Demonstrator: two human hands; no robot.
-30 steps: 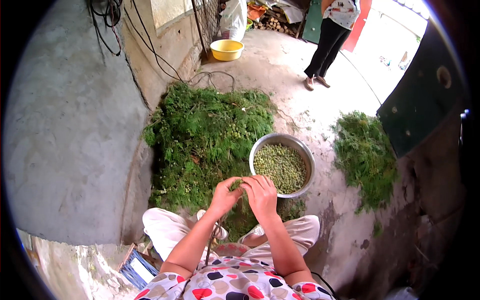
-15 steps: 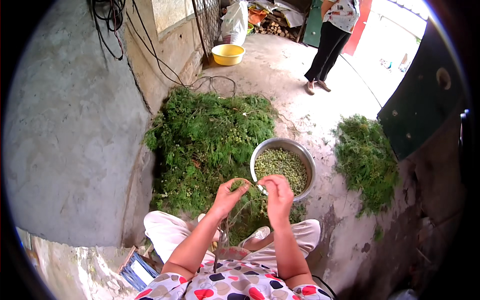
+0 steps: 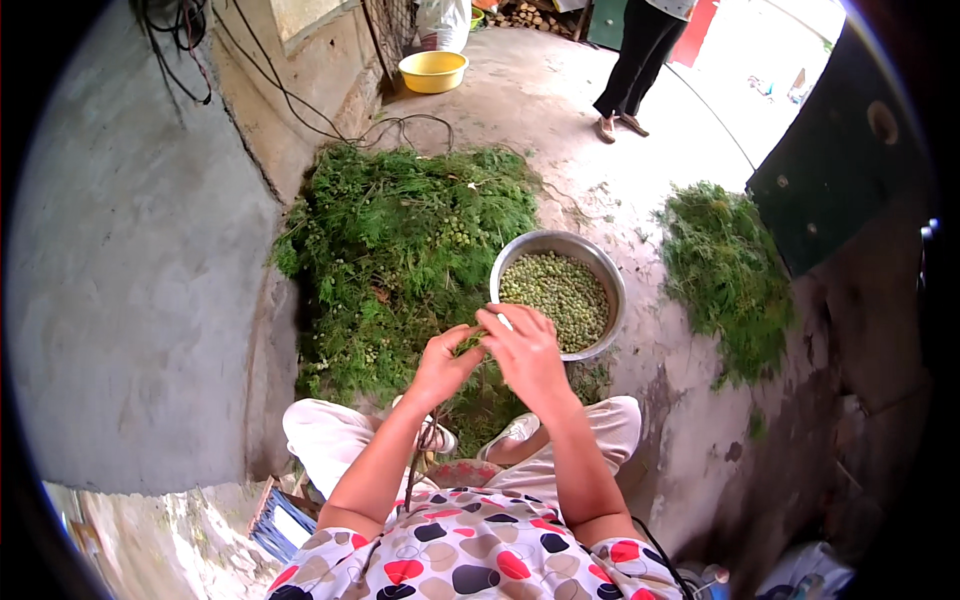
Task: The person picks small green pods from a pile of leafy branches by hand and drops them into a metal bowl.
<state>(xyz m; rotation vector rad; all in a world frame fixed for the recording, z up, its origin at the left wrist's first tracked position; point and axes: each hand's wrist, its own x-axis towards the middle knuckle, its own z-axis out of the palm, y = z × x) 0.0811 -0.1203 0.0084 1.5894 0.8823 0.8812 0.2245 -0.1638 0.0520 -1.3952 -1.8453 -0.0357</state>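
Observation:
My left hand (image 3: 442,365) is closed on a green leafy sprig (image 3: 467,344), pinching it between thumb and fingers. Over its fingertips reaches my right hand (image 3: 525,355), fingers bent together; a small white thing (image 3: 505,322) shows between them, too small to name, and what else they grip is hidden. Just beyond the hands stands a round metal basin (image 3: 617,283) holding many small green berries (image 3: 556,295). A large heap of cut green branches with berries (image 3: 400,240) lies to the basin's left, reaching down to my feet.
A smaller pile of green branches (image 3: 725,280) lies at right by a dark green door (image 3: 840,190). Far back are a yellow tub (image 3: 433,72), a white sack (image 3: 443,25) and a standing person in black trousers (image 3: 640,55). Cables (image 3: 290,95) hang along the left wall.
My right hand has moved left and now overlaps the left fingertips; before, the two were slightly apart with a thin sprig hanging between them. The whole view has shifted up a little.

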